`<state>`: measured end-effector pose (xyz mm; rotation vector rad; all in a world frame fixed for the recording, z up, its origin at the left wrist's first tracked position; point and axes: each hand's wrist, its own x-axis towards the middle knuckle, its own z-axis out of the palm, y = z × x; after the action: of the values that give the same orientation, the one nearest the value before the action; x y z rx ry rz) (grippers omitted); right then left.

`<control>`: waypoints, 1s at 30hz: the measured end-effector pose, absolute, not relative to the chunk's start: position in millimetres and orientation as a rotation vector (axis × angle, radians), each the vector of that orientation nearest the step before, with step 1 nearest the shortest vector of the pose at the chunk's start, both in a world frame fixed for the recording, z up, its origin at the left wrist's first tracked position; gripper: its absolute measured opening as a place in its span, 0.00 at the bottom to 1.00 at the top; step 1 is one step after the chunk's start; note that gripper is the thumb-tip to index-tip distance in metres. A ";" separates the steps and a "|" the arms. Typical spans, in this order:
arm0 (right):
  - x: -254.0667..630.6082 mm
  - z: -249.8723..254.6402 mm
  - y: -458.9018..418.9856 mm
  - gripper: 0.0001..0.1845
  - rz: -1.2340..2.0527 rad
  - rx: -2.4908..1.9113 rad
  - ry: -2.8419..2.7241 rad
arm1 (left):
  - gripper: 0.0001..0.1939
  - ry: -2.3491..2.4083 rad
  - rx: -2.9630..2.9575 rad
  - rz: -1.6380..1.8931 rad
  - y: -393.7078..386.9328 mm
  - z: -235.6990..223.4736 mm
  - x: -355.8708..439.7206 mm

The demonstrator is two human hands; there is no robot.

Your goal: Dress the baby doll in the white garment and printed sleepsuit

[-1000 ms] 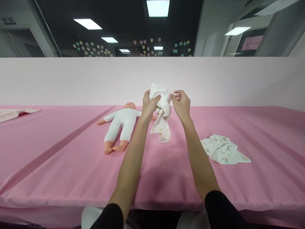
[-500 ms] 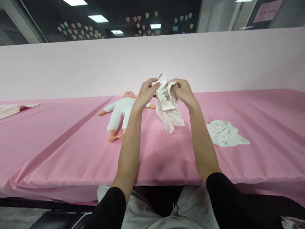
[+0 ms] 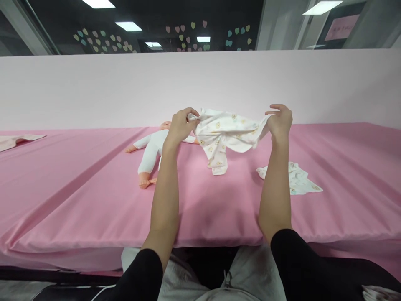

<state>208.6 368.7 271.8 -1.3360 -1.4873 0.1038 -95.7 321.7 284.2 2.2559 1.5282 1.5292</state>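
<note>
1. Garment: one end hidden in the right hand.
2. Doll: one leg mostly behind the left forearm.
3. Crumpled cloth: middle covered by the right forearm.
4. Pale blanket: cut off by the left edge.
5. Sign: writing too blurred to read.

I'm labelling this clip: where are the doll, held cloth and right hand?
Doll (image 3: pixel 156 141), head view: white torso.
Held cloth (image 3: pixel 228 127), head view: printed middle.
Right hand (image 3: pixel 281 122), head view: its back.

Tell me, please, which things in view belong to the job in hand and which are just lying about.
In hand:
Patterned white cloth, held up between left grip and right grip

Apparently just lying about:
Doll in white
Crumpled patterned cloth, right
Pale pink cloth, far left
</note>
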 end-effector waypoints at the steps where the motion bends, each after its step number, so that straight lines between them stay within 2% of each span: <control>1: 206.8 274.8 360.4 0.25 0.125 -1.381 -1.521 | 0.08 1.499 2.277 1.556 321.1 284.6 -91.9; 7: 138.0 300.1 299.1 0.15 0.754 -1.039 -1.880 | 0.09 1.383 2.374 1.489 306.5 290.4 -59.1; 9: 117.0 300.0 293.8 0.14 0.842 -0.982 -1.886 | 0.11 1.322 2.418 1.389 299.5 291.7 -50.3; 16: 113.0 289.8 310.2 0.12 0.667 -1.111 -1.851 | 0.17 1.135 2.451 1.125 287.1 290.3 -37.2; 22: 126.1 294.3 310.1 0.04 0.751 -0.949 -1.806 | 0.14 1.032 2.188 1.307 291.8 290.1 -34.9; 30: 122.5 299.2 303.0 0.12 0.941 -0.768 -1.741 | 0.22 1.038 2.047 1.358 290.3 291.5 -39.0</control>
<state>122.5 303.0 299.2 -0.7675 -1.7409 0.9413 -39.0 290.3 291.5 2.0465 1.0384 1.3581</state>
